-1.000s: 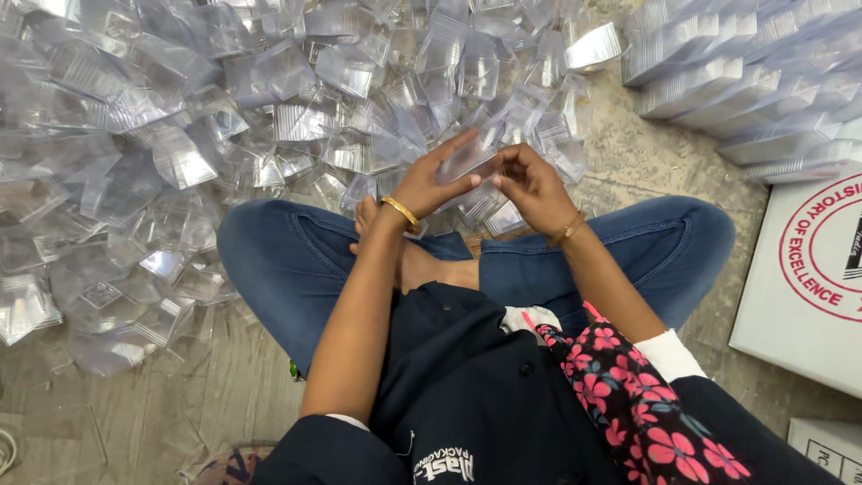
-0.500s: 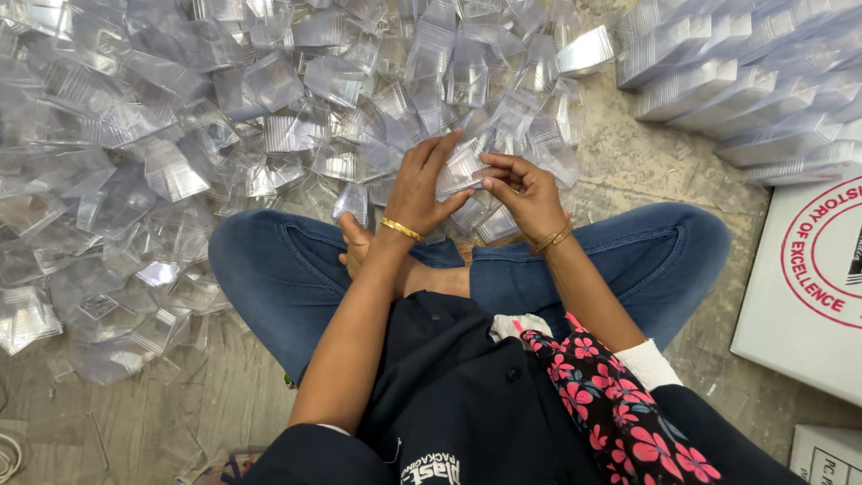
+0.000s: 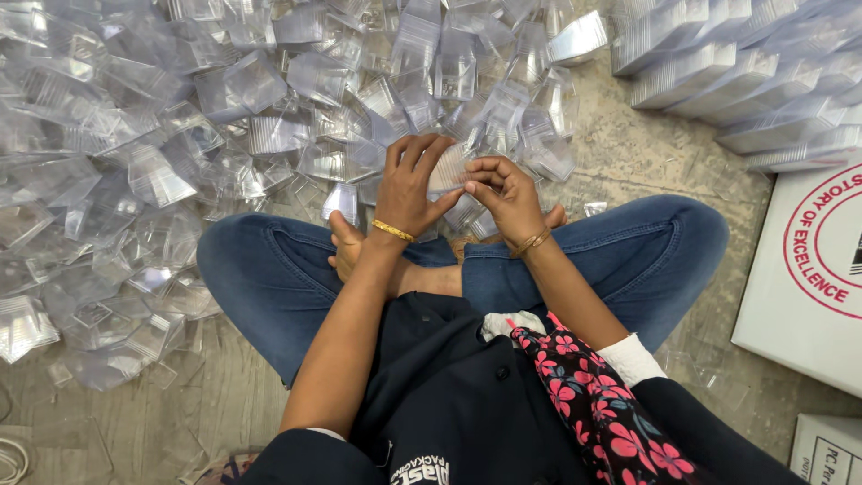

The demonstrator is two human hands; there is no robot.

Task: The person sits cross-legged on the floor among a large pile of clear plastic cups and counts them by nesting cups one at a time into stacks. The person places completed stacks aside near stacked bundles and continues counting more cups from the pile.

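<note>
I sit cross-legged on the floor in blue jeans. My left hand (image 3: 409,184) and my right hand (image 3: 505,196) meet in front of my knees, both closed on one small clear plastic container (image 3: 446,171). The left hand's fingers wrap its left side; the right hand pinches its right edge. A big heap of the same clear plastic containers (image 3: 224,117) spreads over the floor just beyond my hands and to my left.
Neat stacks of nested clear containers (image 3: 736,63) lie at the upper right. A white cardboard box (image 3: 808,278) with a red round print stands at the right, another box corner (image 3: 831,449) below it. Bare concrete floor (image 3: 646,162) shows between them.
Both hands have stayed together on the clear container, shifting slightly left and nearer my legs. The fingers have regripped it.
</note>
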